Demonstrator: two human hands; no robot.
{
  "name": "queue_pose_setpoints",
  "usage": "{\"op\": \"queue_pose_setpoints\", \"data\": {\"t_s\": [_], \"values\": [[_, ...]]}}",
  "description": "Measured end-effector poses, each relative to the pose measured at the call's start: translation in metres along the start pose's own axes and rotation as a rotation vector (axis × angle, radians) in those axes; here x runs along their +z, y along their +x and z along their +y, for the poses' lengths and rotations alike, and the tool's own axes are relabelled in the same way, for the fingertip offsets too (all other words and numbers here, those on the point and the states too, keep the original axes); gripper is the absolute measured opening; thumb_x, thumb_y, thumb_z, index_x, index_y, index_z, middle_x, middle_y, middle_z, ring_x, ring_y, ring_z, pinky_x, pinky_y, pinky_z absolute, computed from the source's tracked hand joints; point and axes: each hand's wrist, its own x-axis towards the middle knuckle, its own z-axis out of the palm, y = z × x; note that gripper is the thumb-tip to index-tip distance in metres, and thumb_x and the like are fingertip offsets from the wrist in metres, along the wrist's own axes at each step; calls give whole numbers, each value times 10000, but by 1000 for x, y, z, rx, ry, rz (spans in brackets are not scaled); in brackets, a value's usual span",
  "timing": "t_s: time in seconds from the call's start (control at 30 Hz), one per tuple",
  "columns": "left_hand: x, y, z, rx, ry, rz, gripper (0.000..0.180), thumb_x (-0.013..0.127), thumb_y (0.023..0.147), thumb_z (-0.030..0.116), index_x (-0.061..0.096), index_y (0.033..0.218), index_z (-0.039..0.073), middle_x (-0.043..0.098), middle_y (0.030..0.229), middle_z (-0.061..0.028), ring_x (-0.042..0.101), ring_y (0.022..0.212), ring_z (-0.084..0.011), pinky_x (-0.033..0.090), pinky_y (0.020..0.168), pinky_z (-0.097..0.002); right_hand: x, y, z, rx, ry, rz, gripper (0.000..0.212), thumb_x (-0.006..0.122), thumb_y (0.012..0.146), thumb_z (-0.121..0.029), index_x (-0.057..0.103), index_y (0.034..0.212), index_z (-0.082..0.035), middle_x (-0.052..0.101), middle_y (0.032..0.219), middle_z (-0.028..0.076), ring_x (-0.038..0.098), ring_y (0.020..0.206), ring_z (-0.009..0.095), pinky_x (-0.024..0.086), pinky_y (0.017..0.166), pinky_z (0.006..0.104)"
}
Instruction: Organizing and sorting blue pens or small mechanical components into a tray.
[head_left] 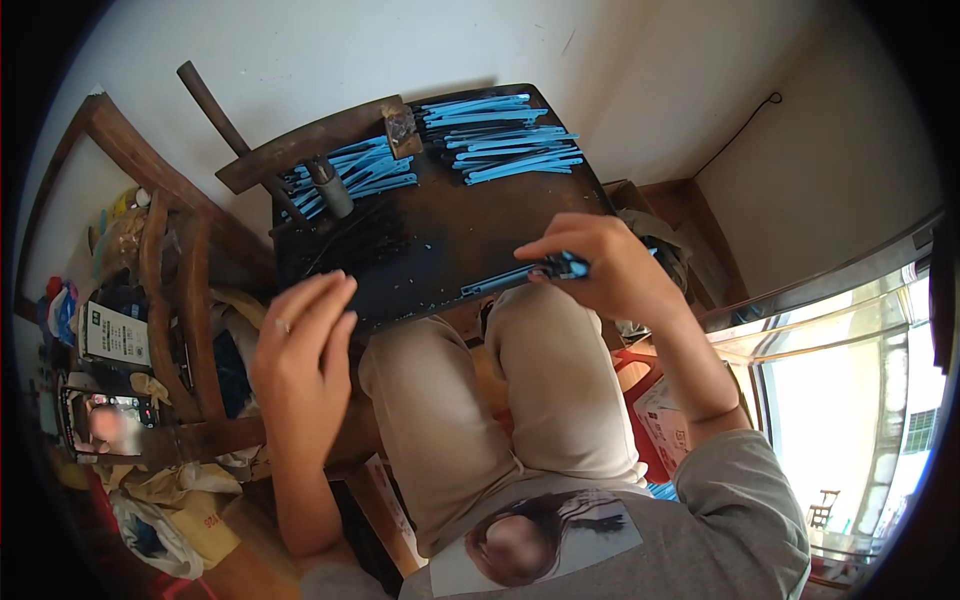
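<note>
My left hand (307, 350) is raised by the table's left front edge, fingers stretched out and apparently empty. Near its fingertips lies a heap of thin black strips (360, 235) on the dark table (480, 215). My right hand (610, 268) is closed around a small black-and-blue object (562, 265), partly covered by the fingers; its exact kind is unclear. A flat light-blue strip (495, 281) lies along the front edge, its right end reaching that hand. Farther back, blue strips (515, 150) are piled at the right, and more blue strips (375, 170) at the left.
A wooden bar (310, 140) with a metal cylinder (331, 188) stands over the left pile. To the left are a wooden chair frame (200, 300), a lit phone (110, 423) and bags (190, 510). My knees (545, 360) are against the table's front. A red stool (655, 420) stands at the right.
</note>
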Motion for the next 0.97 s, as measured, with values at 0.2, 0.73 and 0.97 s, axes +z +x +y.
{"op": "queue_pose_setpoints", "data": {"t_s": [0.2, 0.73, 0.97], "values": [[26, 23, -42, -15, 259, 26, 233, 689, 788, 39, 695, 1019, 69, 677, 1001, -67, 641, 891, -238, 524, 740, -334, 8, 33, 26, 46, -63, -336, 225, 733, 747, -141, 697, 931, -17, 631, 906, 143, 598, 897, 351, 480, 791, 423], [51, 33, -58, 77, 275, 39, 181, 727, 743, 23, 703, 921, 43, 641, 853, -40, 637, 769, -212, 518, 649, -317, 10, 51, 6, 38, -308, -648, 246, 681, 711, -38, 673, 957, -43, 621, 936, 118, 615, 908, 333, 491, 781, 422], [46, 44, -34, 22, -119, 234, 136, 699, 792, -33, 703, 922, 6, 664, 876, -104, 647, 721, -195, 533, 638, -273, 13, 53, 17, -40, -210, -584, 267, 698, 731, -84, 653, 994, -72, 601, 951, 109, 608, 917, 336, 489, 781, 422]]}}
